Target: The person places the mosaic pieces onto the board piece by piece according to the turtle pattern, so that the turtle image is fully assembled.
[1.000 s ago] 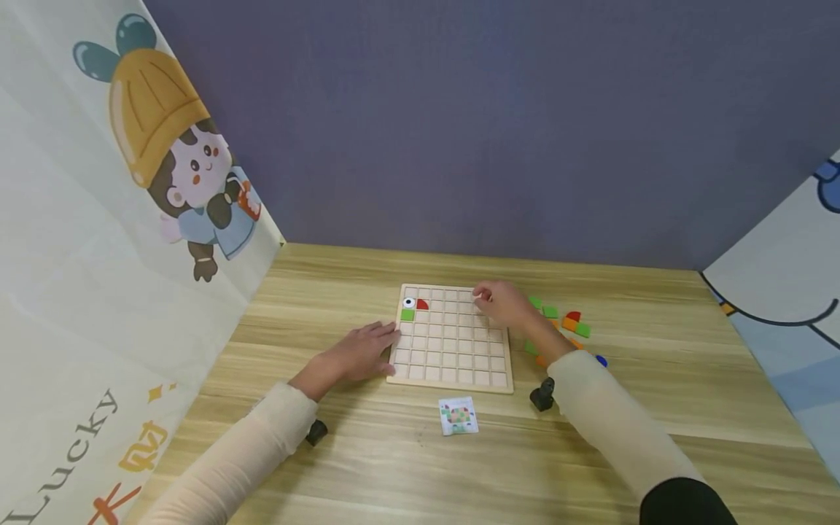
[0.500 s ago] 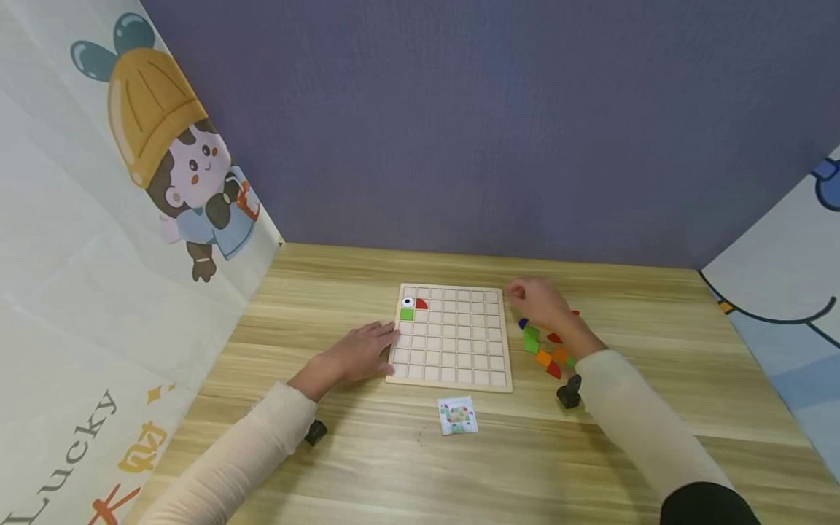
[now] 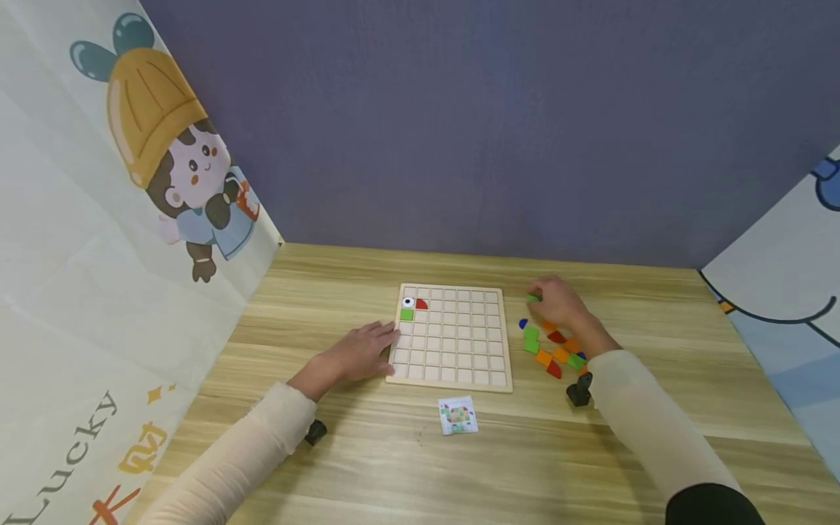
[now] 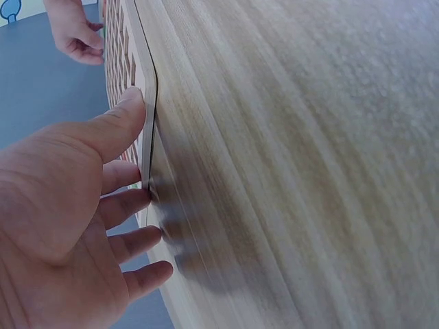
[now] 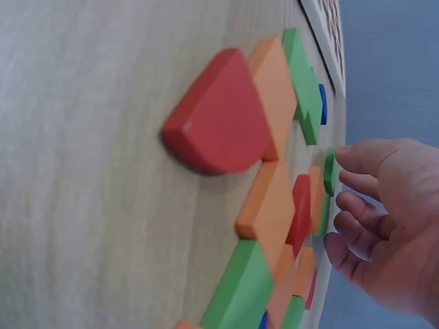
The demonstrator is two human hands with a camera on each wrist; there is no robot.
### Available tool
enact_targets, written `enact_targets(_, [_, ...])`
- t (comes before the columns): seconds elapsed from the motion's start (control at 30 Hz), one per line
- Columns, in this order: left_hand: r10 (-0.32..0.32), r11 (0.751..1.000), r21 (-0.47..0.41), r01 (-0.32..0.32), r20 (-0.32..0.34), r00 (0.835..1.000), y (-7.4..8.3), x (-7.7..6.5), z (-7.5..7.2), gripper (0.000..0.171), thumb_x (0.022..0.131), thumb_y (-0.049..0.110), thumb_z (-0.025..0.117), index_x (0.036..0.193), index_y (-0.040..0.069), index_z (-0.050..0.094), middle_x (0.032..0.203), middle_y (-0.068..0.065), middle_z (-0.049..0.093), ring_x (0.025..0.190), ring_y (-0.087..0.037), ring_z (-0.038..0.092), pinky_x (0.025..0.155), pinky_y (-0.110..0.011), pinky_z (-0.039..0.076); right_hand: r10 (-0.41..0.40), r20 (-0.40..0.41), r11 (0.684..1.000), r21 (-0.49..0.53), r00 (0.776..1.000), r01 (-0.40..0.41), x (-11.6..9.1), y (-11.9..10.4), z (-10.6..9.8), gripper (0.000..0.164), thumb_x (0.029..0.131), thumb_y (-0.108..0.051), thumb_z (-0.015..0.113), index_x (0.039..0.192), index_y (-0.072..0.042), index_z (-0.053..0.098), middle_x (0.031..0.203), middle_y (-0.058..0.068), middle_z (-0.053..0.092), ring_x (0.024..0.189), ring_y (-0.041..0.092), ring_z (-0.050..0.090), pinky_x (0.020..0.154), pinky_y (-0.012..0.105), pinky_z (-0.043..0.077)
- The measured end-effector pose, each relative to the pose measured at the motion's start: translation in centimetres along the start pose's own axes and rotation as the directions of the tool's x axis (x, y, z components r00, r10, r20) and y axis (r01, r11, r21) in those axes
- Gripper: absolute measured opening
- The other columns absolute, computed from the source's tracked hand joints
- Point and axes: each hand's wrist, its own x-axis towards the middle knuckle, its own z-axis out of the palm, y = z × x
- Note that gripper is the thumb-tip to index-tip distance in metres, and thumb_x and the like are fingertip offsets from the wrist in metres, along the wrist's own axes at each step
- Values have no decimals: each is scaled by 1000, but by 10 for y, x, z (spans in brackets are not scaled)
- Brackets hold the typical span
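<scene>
My left hand (image 3: 364, 351) rests at the left edge of a wooden grid board (image 3: 450, 386), fingers spread and thumb on the rim in the left wrist view. On the board's upper left squares lie a white eye tile (image 3: 408, 302), a red quarter-round tile (image 3: 422, 304) and a green square tile (image 3: 407, 315). Right of the board, my right hand (image 3: 561, 302) pinches a green tile (image 5: 330, 171) at the far end of the loose tiles. In the right wrist view its thumb touches that tile's edge; the other fingers curl behind, partly hiding the grip.
Loose orange tiles (image 3: 544, 358), red tiles (image 3: 554, 370), green tiles (image 3: 531, 339) and a blue tile (image 3: 523, 324) lie scattered right of the board. A small pattern card (image 3: 457, 415) lies in front of it. A dark wall (image 3: 485, 146) stands behind the table.
My right hand has moved right, from over the board's upper right part to the loose tiles, and now has a green tile at its fingertips. My left hand has stayed put.
</scene>
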Motion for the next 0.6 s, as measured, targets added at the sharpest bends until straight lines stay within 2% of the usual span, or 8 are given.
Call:
enact_targets(0.2, [-3,1000,-3,3,1,1000,1,0,0,76,98,42,66,158,6,36,168,-14,28,155,-40,26,122,-62,29,31,2,999,20,1000,-31,-1,5,3,36,100,-17,60,129,4,64,128,27,61,117,43,58,99,58,51])
enact_targets(0.3, [-13,1000,-11,13,6,1000,2,0,0,77,98,43,66,159,7,35,168,-13,27,155,-39,25,122,-62,28,47,5,998,33,999,-47,-1,6,4,36,100,-17,60,129,3,63,129,27,59,114,41,59,97,57,52])
enact_targets(0.6, [-14,1000,-21,14,4,1000,1,0,0,76,98,42,65,159,8,35,169,-12,27,156,-38,24,123,-62,28,47,-2,998,31,999,-47,-1,7,5,33,100,-17,60,127,2,62,125,26,59,110,39,58,94,56,51])
